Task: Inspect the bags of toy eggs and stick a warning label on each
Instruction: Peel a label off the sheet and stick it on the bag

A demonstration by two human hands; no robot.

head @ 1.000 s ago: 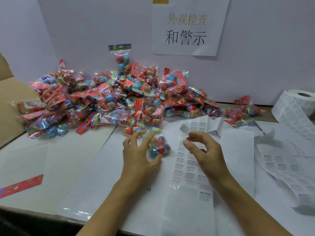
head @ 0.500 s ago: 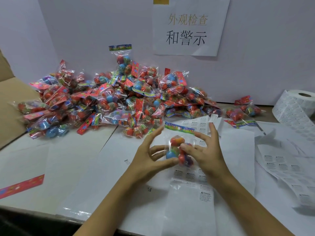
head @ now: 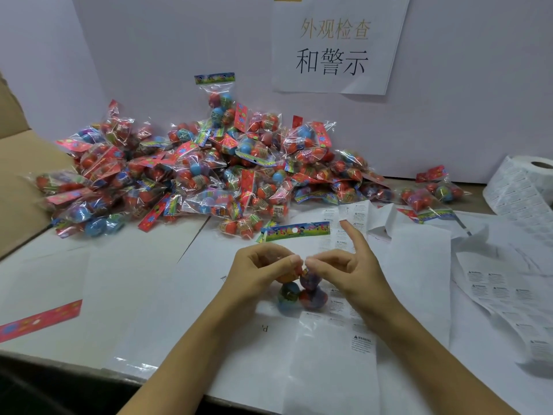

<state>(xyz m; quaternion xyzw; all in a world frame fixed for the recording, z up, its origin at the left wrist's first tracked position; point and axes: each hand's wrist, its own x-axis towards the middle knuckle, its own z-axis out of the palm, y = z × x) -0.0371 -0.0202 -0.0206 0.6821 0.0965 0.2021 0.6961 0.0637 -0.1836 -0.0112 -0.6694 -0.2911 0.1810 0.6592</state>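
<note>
A single bag of toy eggs is held between both hands over the table, its colourful header card standing just beyond the fingertips. The left hand is curled round the bag's upper part with thumb and fingers pinching the film, and the right hand pinches the same spot from the other side, its index finger left pointing up. The bag is judged light, its clear film slippery and crinkly, the eggs inside hard and free to shift, so the firmer hold is likely at the neck just under the card. Beneath the right hand lies a label sheet on which "WARNING" can be read; the smaller print is too fine to tell. Beyond both hands a sign reads "外观检查 和警示", above the heap of bags. A label roll stands far right of the right hand.
</note>
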